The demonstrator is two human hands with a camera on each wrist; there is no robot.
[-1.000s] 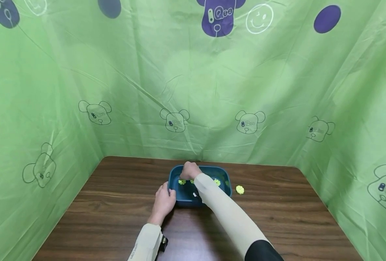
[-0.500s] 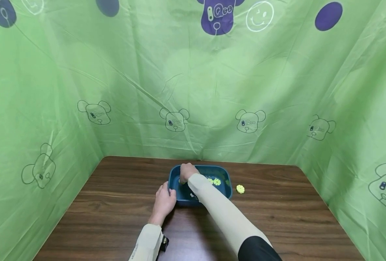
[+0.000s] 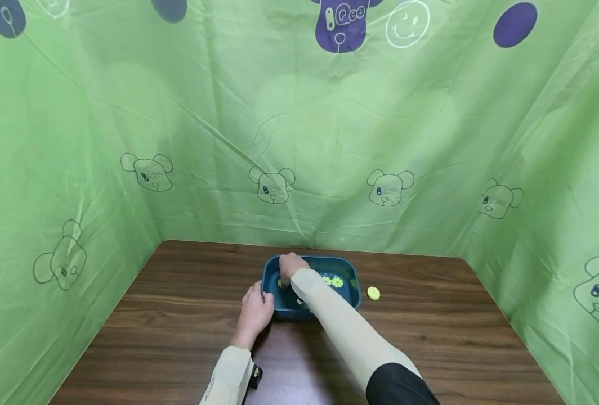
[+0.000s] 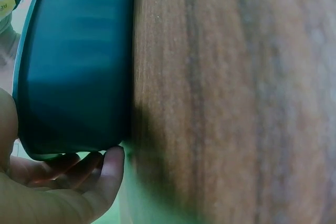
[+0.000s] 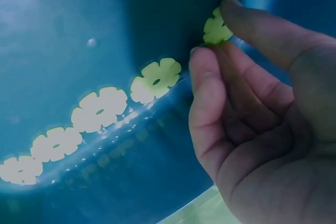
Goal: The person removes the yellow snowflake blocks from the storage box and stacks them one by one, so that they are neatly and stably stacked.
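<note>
A dark blue plastic basin (image 3: pixel 350 304) stands on the wooden table. My left hand (image 3: pixel 255 312) grips its near left corner; in the left wrist view curled fingers (image 4: pixel 107 174) lie against the basin's end wall. My right hand (image 3: pixel 291 266) reaches down into the left part of the basin. There, in the right wrist view, its thumb and forefinger pinch a small yellow-green flower-shaped piece (image 5: pixel 215 29) at the basin floor. Several similar flower-shaped pieces (image 5: pixel 100 110) lie in a row along one wall. The head view shows only some of them, partly behind my right forearm.
One more yellow-green flower piece (image 3: pixel 373 293) lies on the table (image 3: pixel 431 326), right of the basin. A green printed cloth (image 3: pixel 330 225) hangs behind the table and along both sides. Liquid or gloss on the basin floor reflects light.
My right hand has shifted slightly left and lower inside the basin, then stayed nearly still. Another flower piece shows beside the right one. My left hand keeps its hold on the corner.
</note>
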